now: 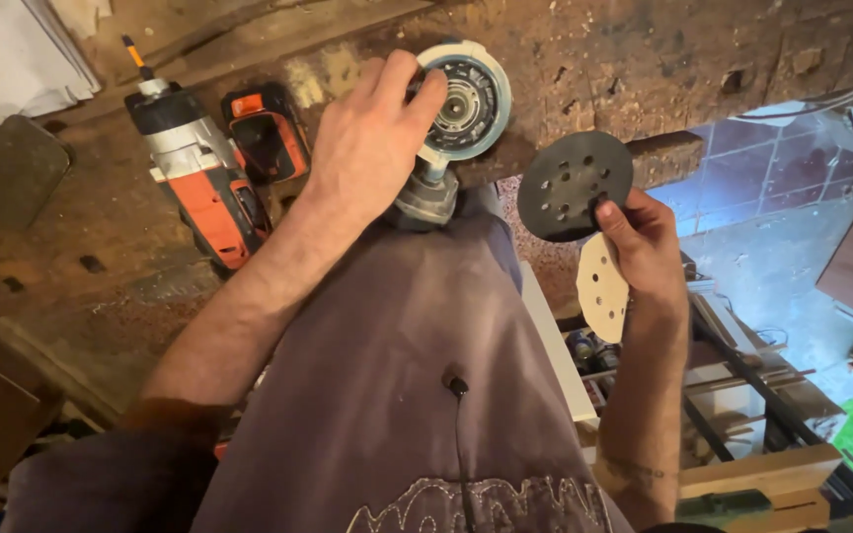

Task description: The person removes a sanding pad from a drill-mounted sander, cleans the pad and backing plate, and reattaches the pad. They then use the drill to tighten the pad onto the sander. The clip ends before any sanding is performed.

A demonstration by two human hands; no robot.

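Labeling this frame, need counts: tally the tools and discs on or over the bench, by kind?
Orange and black cordless drills: 1
Orange and black battery packs: 1
Sanders with a round pale-rimmed head: 1
Black round perforated backing pads: 1
Beige round perforated sanding discs: 1
Total: 5

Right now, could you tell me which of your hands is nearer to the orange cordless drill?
Left. The left hand rests on the sander's round head just beside the orange cordless drill; the right hand is far across, holding discs.
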